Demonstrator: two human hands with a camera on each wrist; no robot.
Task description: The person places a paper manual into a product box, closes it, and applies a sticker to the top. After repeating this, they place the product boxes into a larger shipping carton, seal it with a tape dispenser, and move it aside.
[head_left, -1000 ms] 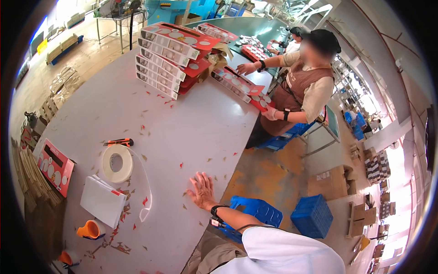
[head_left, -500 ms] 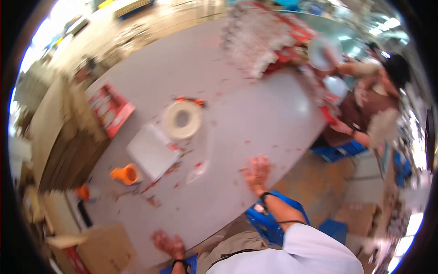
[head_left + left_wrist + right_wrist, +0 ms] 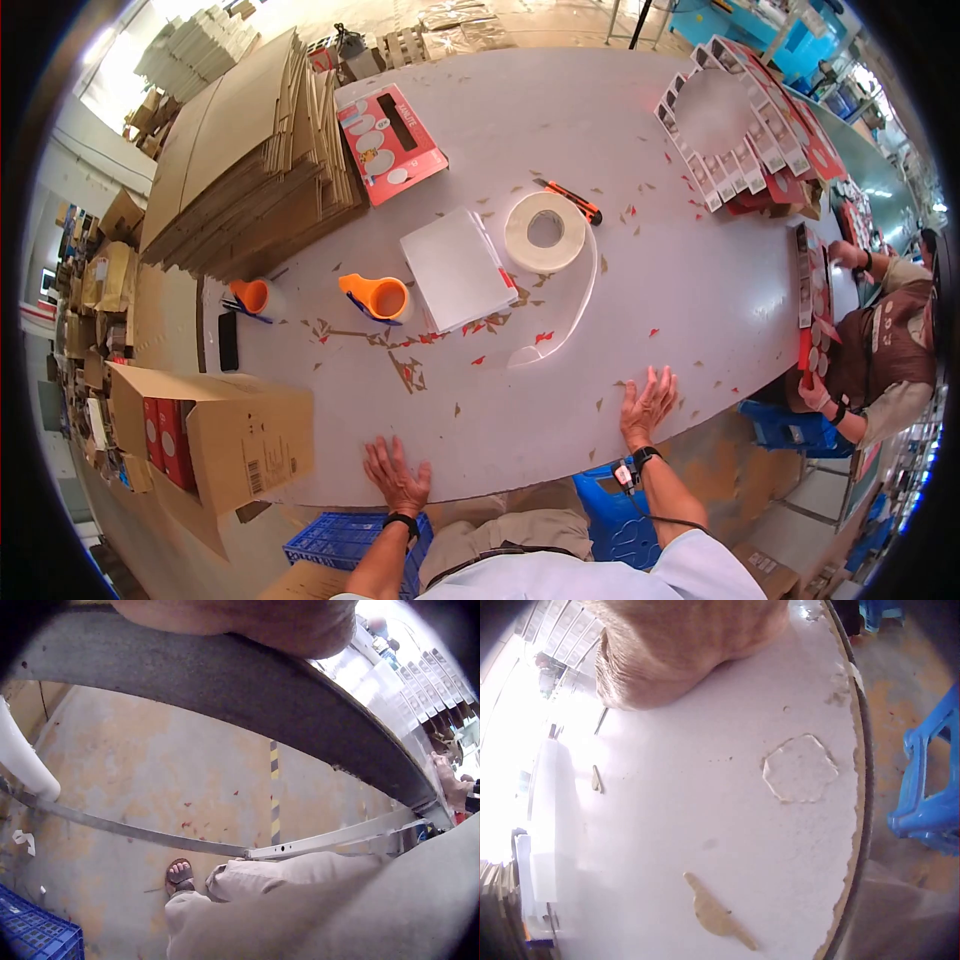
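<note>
Both hands rest on the grey table (image 3: 560, 420), fingers spread and holding nothing. My left hand (image 3: 397, 476) lies at the near edge, right of an open cardboard box (image 3: 255, 450). My right hand (image 3: 648, 408) lies farther right, also by the near edge. In the right wrist view its heel sits on the tabletop, with a brown paper scrap (image 3: 716, 911) nearby. Beyond the hands are a stack of white sheets (image 3: 458, 268), a large roll of white tape (image 3: 545, 232) with a loose strip trailing, and an orange-and-black utility knife (image 3: 570, 200).
Orange tape dispensers (image 3: 385, 297) stand left of the sheets. Flattened cardboard (image 3: 250, 150) is piled at the back left, beside a red printed box (image 3: 391, 145). Printed boxes (image 3: 790, 130) are stacked at the back right. Another person (image 3: 885, 335) works at the right edge. A blue stool (image 3: 620, 520) stands below.
The head view has swung left, bringing the left hand, open box and cardboard pile fully into sight. The right hand stays spread on the table near its edge.
</note>
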